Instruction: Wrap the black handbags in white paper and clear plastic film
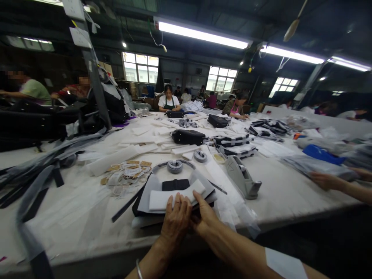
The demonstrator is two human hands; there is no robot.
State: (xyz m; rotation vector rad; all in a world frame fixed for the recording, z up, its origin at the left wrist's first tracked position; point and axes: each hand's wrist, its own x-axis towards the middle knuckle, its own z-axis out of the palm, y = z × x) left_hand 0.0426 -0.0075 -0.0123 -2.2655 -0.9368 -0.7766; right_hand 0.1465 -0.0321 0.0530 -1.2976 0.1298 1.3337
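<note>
Spreading ahead of the left grip (176, 219) and right grip (205, 215), the pale table (293, 203) carries a black bag (142, 211) lying flat just beyond both, with a pale sheet (144, 193) over it and a grey tape dispenser (243, 181) out to the right grip's front right. On the sheet lies the white foam strip (159, 200), its long axis running across the grips, the right end slanting away. Both touch it: the left grip lays its fingers close together over the near edge around the middle, its thumb hidden; the right grip sets its thumb toward the right end, fingers curled below. Whether either has closed on it, I cannot tell. Beyond the left grip, past the strip, sit a black folded piece (175, 185) and, farther off, a wrapped coil (174, 166).
</note>
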